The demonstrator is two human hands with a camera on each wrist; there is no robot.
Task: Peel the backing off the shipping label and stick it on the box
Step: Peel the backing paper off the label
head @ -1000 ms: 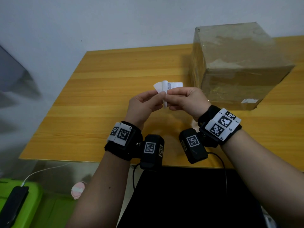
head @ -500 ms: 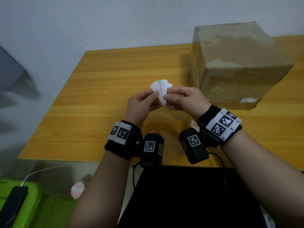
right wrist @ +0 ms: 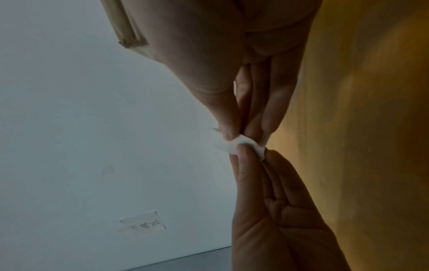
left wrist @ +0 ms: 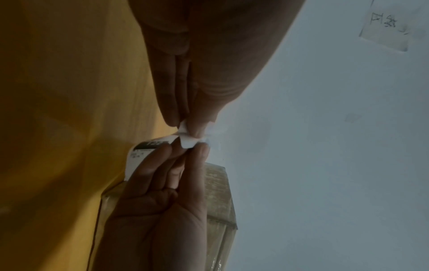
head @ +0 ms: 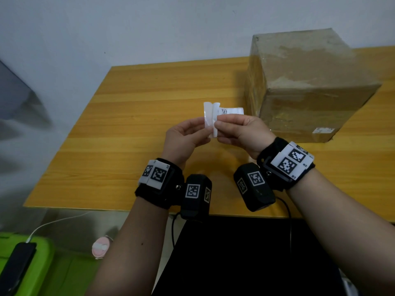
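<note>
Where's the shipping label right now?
In the head view, the shipping label is held above the table, pinched between the left hand and right hand, left of the box.

Both forearms are bare, each wearing a black wrist strap (head: 159, 184) topped with white plates printed with black square markers. A black camera block (head: 195, 195) bearing similar markers hangs from each strap, trailing a thin black cable (head: 287, 212).

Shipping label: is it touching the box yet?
Apart. In the head view both hands pinch the shipping label above the table, left of the box.
</note>
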